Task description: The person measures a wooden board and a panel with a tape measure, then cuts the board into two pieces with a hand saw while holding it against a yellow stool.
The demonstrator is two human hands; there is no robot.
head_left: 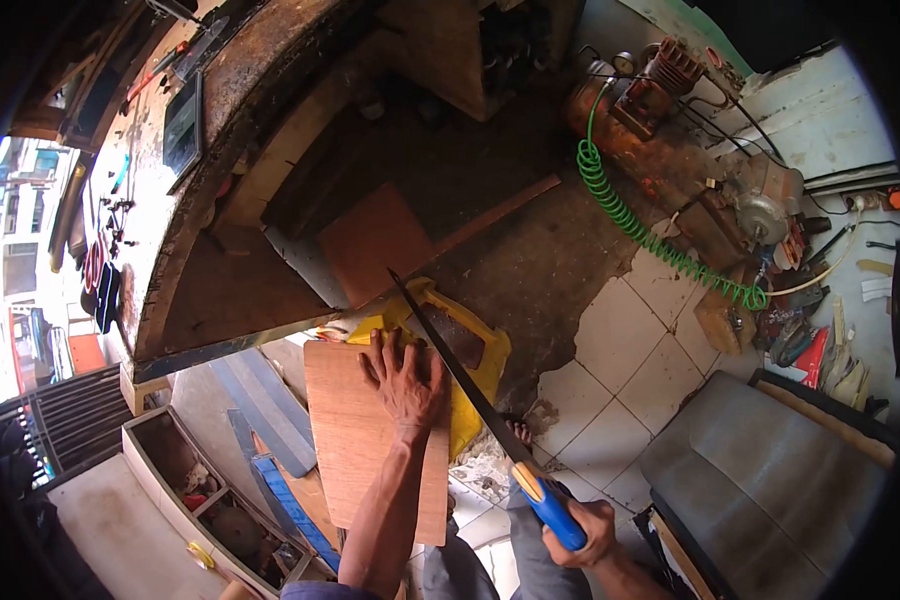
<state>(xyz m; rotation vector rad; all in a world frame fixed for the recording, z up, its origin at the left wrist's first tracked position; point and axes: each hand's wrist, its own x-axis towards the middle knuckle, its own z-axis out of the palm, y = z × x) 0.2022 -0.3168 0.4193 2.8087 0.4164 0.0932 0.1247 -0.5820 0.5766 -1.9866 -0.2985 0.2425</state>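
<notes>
My left hand (406,388) lies flat with fingers spread on a reddish-brown plywood board (355,450). Under the board's far end is a yellow plastic stool (490,352). My right hand (592,540) is wrapped round the blue and tan handle of a handsaw (460,375). The long dark blade slants up and left from the handle, alongside the board's right edge, its tip beyond the far end. Part of the stool is hidden by the board and the blade.
A workbench (260,110) with tools on it runs along the left. At upper right stands a rusty air compressor (615,125) with a coiled green hose (630,215). A grey padded seat (760,460) is at lower right. An open drawer unit (165,490) stands at lower left.
</notes>
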